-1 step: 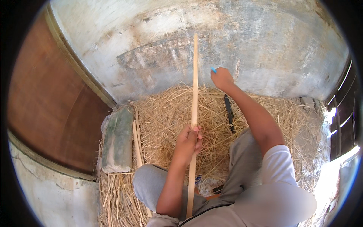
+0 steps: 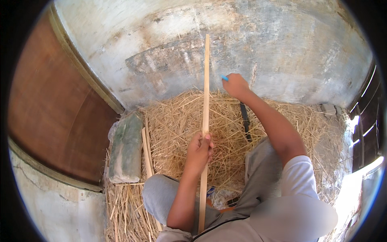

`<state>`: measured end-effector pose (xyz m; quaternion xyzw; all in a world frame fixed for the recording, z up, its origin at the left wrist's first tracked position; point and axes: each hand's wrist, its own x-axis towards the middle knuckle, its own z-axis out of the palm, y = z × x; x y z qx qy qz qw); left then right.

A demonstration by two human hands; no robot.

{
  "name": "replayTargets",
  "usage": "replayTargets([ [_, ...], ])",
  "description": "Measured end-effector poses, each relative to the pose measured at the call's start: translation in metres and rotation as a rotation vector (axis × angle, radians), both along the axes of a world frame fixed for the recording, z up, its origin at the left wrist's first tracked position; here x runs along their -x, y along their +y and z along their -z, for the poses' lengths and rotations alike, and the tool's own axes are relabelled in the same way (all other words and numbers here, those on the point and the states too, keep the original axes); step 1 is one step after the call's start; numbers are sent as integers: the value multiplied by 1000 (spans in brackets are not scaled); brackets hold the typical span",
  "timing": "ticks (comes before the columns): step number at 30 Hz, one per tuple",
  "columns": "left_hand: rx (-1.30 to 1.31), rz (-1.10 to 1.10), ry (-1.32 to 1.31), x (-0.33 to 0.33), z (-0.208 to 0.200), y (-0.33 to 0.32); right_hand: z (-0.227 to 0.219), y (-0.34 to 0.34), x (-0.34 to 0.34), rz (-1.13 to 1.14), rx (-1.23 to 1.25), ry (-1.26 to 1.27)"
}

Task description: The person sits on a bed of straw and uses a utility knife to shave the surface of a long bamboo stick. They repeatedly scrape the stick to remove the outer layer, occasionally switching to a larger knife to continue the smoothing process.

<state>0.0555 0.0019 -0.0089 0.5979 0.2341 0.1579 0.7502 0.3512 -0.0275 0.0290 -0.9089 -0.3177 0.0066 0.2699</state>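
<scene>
The pale wooden strip (image 2: 206,80) stands in the middle, running from the person's lap at the near side to a free tip before the far wall (image 2: 282,52). The left hand (image 2: 200,150) grasps it below mid-length, thumb laid along its face. The right hand (image 2: 236,86) is clenched around a small blue object (image 2: 224,78), mostly hidden, to the right of the strip and apart from it. The strip looks light and fairly stiff, though so long and slim a piece would probably flex and whip at its tip. Dry wood should grip well; its edges may splinter, so holding the flat faces seems safest.
</scene>
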Motion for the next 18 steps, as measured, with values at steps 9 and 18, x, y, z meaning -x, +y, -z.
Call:
replayTargets([
  [9,-442,-291,191,-8,46,23,25,6,116,-525,356,-322],
  [18,-627,-343,228,-1,36,14,20,16,122,-490,332,-327],
])
